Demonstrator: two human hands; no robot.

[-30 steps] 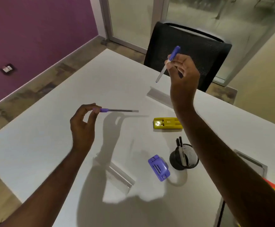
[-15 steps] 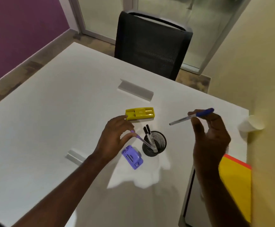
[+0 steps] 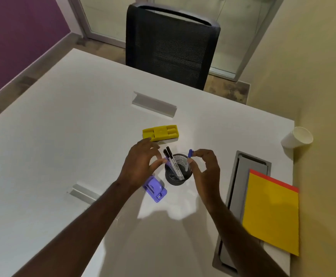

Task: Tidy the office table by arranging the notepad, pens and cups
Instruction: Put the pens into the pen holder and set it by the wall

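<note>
Lowering blue-capped pen [image 3: 189, 159] into mesh cup [image 3: 178, 174] — right hand [image 3: 205, 168] pinching.

Both forearms bare, left hand [image 3: 141, 164] & right hand [image 3: 205, 168] ungloved (no sleeves visible).

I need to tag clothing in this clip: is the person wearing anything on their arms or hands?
No. Both forearms are bare all the way to the bottom edge of the picture, with no sleeves showing. The left hand and right hand have no gloves, and no watch, ring or wristband can be seen.
</note>
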